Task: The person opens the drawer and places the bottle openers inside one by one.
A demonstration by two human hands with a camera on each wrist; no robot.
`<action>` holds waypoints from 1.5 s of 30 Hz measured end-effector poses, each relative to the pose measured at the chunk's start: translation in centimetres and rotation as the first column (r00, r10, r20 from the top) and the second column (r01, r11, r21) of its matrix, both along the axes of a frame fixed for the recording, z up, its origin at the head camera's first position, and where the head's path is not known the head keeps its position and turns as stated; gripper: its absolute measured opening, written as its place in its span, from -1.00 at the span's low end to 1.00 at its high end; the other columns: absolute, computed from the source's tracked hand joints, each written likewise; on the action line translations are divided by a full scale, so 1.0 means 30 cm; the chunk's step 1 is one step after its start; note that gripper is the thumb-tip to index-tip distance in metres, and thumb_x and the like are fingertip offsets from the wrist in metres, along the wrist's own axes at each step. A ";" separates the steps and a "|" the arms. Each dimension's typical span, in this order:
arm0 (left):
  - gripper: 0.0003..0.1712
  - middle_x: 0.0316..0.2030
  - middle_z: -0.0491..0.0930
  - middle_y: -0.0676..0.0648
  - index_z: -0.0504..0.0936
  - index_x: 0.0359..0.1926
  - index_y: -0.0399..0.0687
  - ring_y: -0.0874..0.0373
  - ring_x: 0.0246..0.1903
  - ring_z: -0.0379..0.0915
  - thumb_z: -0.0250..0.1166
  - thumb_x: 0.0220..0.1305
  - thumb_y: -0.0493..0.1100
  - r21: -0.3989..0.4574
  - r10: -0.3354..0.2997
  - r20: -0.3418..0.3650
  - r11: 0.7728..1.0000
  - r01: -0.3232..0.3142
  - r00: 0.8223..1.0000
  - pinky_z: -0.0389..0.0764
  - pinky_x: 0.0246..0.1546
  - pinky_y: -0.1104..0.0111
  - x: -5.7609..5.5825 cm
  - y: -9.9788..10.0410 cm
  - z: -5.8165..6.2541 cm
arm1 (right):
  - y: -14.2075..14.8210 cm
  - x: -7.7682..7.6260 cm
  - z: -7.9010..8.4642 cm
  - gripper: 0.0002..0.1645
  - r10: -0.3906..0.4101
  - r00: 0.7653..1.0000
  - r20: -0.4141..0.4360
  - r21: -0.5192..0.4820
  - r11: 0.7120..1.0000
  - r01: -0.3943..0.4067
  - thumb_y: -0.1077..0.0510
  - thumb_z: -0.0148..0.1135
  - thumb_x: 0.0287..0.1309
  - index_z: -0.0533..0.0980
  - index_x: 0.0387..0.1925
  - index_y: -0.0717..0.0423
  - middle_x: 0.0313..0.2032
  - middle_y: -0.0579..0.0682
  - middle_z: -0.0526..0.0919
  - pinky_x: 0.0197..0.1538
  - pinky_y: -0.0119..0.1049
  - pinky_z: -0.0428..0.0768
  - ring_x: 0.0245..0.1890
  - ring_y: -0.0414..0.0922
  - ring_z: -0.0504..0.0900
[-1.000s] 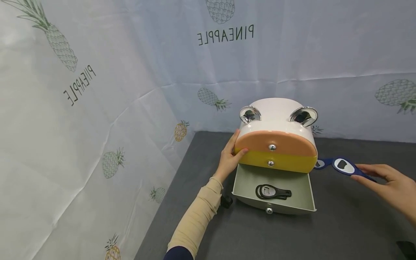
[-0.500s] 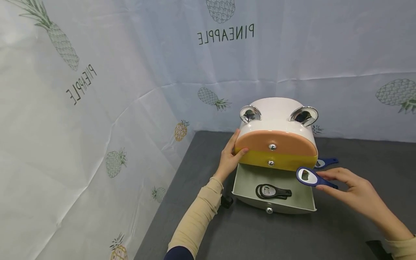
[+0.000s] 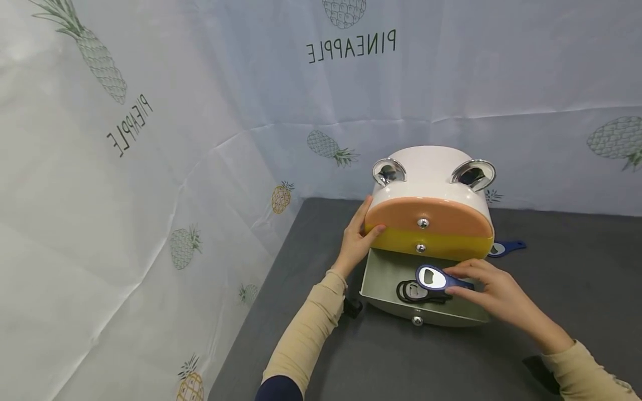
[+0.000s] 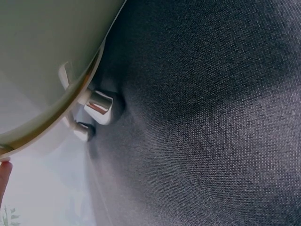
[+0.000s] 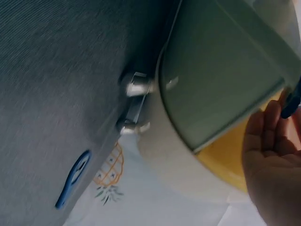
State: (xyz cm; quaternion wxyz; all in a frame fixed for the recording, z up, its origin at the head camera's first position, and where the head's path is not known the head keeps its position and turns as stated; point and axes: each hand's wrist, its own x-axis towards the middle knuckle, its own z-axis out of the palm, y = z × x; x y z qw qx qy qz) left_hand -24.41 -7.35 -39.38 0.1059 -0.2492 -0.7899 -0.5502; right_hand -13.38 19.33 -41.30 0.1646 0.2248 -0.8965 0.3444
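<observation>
A white frog-like drawer box (image 3: 428, 170) has an orange drawer front (image 3: 436, 214), a yellow one (image 3: 441, 244) and a pulled-out green drawer (image 3: 378, 273) at the bottom. My left hand (image 3: 351, 249) rests on the box's left side, its thumb on the front and fingers along the side. Between thumb and fingers, my right hand (image 3: 501, 292) pinches the handle of a blue bottle opener (image 3: 431, 277) over the green drawer. In that drawer lie black bottle openers (image 3: 412, 291), partly covered by the blue one. Only a fingertip (image 4: 4, 174) shows in the left wrist view.
Another blue bottle opener (image 3: 511, 246) lies on the dark grey table (image 3: 577, 267), right of the box. Silver feet (image 5: 136, 87) lift the box off the table. A pineapple-print curtain (image 3: 241, 167) hangs behind and to the left.
My right hand has carried the blue bottle opener leftward from beside the box to over the green drawer. The left hand has stayed on the box.
</observation>
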 end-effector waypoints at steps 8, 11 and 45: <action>-0.20 0.41 0.11 -0.12 0.09 0.43 -0.06 -0.01 0.36 0.14 0.23 0.22 -0.19 -0.010 -0.004 0.022 1.000 0.004 1.000 0.36 0.29 0.19 -0.004 -0.001 -0.001 | -0.074 -0.038 -0.010 -0.68 -0.008 0.999 0.047 0.122 0.993 0.003 0.03 0.43 -0.08 0.68 -0.22 0.03 -0.31 -0.16 0.63 -0.31 -0.33 0.52 -0.30 -0.23 0.50; -0.20 0.42 0.10 -0.12 0.09 0.43 -0.04 0.00 0.37 0.13 0.23 0.22 -0.18 -0.010 -0.003 0.027 1.000 0.003 1.000 0.36 0.28 0.20 -0.002 0.000 -0.002 | -0.093 -0.052 -0.017 -0.68 0.018 0.996 0.082 0.158 0.987 -0.030 0.02 0.41 -0.06 0.67 -0.22 0.04 -0.31 -0.15 0.65 -0.28 -0.30 0.53 -0.29 -0.18 0.52; -0.20 0.42 0.09 -0.12 0.08 0.44 -0.03 -0.02 0.36 0.15 0.21 0.23 -0.17 -0.023 0.002 0.011 1.000 -0.001 1.000 0.36 0.29 0.17 -0.001 -0.003 -0.002 | -0.130 -0.077 -0.070 -0.68 -0.026 0.994 0.106 0.432 0.902 -0.022 0.06 0.45 -0.14 0.65 -0.28 0.08 -0.36 -0.08 0.63 -0.24 -0.14 0.58 -0.30 -0.07 0.55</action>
